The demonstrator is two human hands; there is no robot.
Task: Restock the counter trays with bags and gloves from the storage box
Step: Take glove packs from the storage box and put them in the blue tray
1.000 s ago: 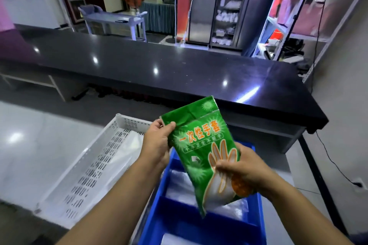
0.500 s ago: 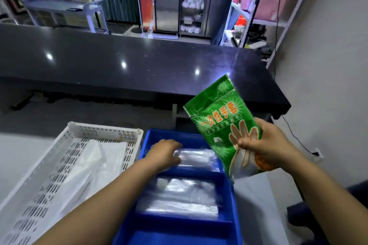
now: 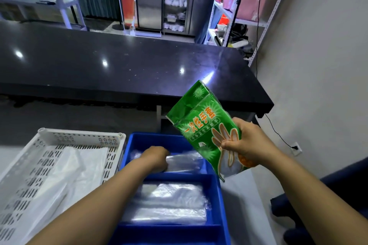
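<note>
Green and glossy, the glove packet (image 3: 207,131) is held up in the person's right hand (image 3: 246,141), whose grip is pinched on the packet's lower half, thumb across the printed front and fingers behind. It hangs tilted over the far right corner of the blue tray (image 3: 127,157), touching nothing else.

Across from that grip, the left hand (image 3: 156,158) is down in the tray's far compartment, curled over a stack of clear plastic bags (image 3: 185,162). Its grip looks pressed onto or around the stack — I cannot tell whether it has truly closed on anything, since the fingertips are tucked under the knuckles.

As for progress, I'd judge the restocking well under way but not finished. The compartment just this side of the left hand already holds a neat pile of clear film (image 3: 171,203), and the far one has bags in it too. The white slotted basket (image 3: 79,137), further out on the left hand's side, holds loose white plastic (image 3: 65,171). The gloves are not yet set down anywhere, so that much is clearly left.

Hard to make out: whether the clear stacks are bags or loose gloves — they read only as shiny film. The tray's nearest compartment is cut off by the frame edge, and no storage box is plainly in sight. The black counter (image 3: 119,65) beyond the hands is bare.
</note>
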